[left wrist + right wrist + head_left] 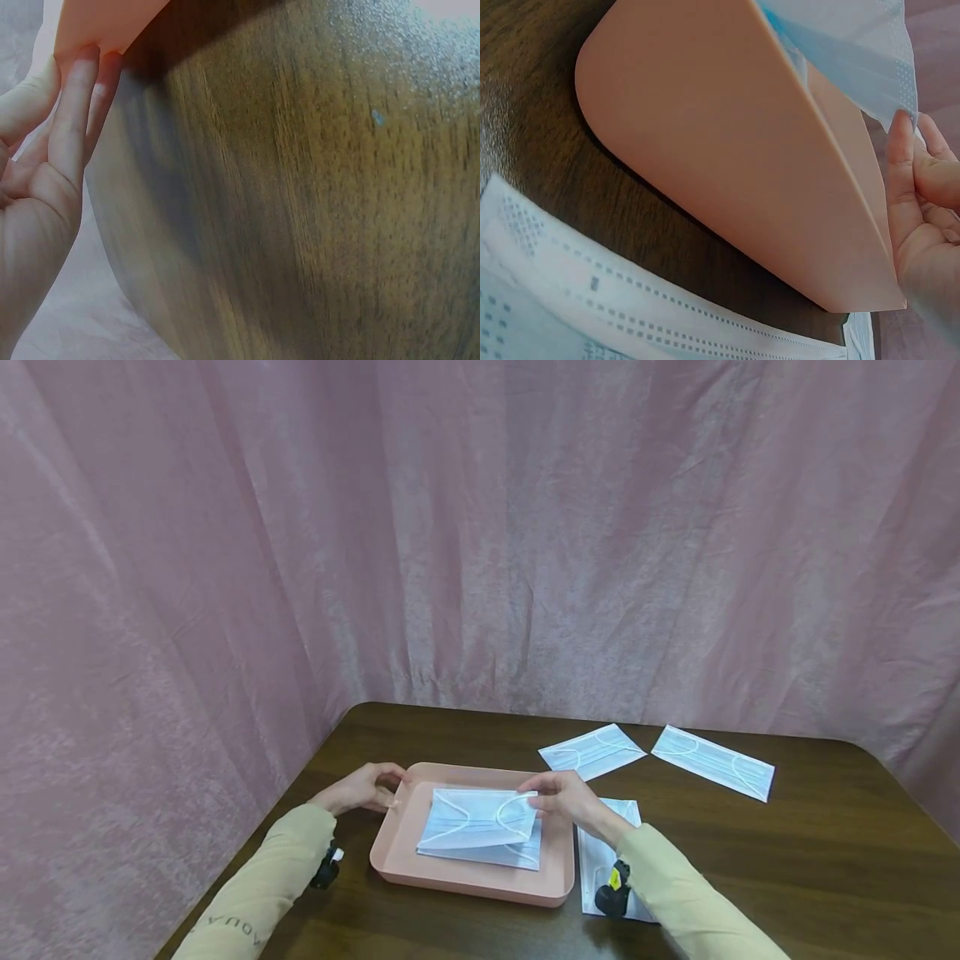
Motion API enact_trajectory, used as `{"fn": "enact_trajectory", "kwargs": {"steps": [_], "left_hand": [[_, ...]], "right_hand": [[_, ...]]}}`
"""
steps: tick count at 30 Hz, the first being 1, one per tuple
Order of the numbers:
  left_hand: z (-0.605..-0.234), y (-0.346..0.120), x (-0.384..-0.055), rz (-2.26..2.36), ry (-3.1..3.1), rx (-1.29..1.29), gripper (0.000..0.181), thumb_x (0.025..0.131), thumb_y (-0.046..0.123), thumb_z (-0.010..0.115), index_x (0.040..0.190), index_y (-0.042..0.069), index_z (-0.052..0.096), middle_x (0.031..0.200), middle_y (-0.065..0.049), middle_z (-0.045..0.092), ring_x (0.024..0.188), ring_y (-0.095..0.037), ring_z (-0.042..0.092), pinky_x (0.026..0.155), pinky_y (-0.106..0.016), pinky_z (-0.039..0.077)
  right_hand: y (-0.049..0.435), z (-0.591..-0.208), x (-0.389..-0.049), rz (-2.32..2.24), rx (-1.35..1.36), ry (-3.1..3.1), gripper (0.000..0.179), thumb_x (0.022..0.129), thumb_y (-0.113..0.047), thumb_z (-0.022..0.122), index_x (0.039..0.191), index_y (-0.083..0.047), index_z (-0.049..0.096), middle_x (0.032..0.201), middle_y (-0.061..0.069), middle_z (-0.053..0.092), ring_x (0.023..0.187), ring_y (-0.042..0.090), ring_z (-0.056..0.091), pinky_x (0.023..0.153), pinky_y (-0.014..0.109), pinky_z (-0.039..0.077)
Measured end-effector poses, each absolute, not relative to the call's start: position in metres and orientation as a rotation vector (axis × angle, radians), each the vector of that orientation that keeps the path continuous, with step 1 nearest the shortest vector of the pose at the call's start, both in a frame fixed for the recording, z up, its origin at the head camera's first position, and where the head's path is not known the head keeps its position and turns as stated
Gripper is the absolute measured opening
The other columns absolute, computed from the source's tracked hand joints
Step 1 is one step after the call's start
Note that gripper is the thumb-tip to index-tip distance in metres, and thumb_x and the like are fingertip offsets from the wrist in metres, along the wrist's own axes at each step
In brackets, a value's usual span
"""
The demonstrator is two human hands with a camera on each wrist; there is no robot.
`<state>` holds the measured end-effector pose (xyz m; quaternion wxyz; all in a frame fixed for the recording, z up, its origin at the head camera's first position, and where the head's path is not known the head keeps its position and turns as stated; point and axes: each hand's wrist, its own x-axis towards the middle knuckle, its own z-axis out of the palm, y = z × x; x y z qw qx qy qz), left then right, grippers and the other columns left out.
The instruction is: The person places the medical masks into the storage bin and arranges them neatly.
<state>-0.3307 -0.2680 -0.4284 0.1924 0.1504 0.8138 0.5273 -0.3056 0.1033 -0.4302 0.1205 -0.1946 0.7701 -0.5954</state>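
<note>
A pink tray [401, 860] stands on the dark wooden table, and my left hand [358, 789] holds its left rim. In the left wrist view the fingers [73, 112] press against the outside of the tray wall, with the thumb on the other side. My right hand [566, 797] pinches the right end of a pale blue face mask [468, 827] between thumb and fingers, over the tray. Beneath that one, another face mask [521, 858] shows along its lower and right edges. The right wrist view shows the pinched mask corner [900, 105] above the tray rim.
Two more masks lie at the back of the table, one behind the tray [592, 752] and one farther right [712, 762]. Beside the tray's right wall, partly under my right wrist, lies another mask [592, 868]. A pink curtain [480, 568] hangs behind the table.
</note>
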Motion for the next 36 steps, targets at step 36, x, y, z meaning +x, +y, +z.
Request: {"fn": "enact_trajectory", "kwargs": {"steps": [36], "left_hand": [[-0.4246,-0.2674,-0.3288,1.482,2.287,0.422,0.044,0.078,-0.008,0.064,0.118,-0.011,0.045,0.106,-0.022,0.052,0.083,-0.027,0.058,0.071,-0.042,0.049]], "right_hand": [[0.1042,-0.4262,-0.3118,-1.543,-0.726,2.401,0.02,0.079,0.01,0.061,0.097,0.003,0.065,0.089,0.011,0.063,0.073,0.021,0.056,0.061,0.037,0.051]]}}
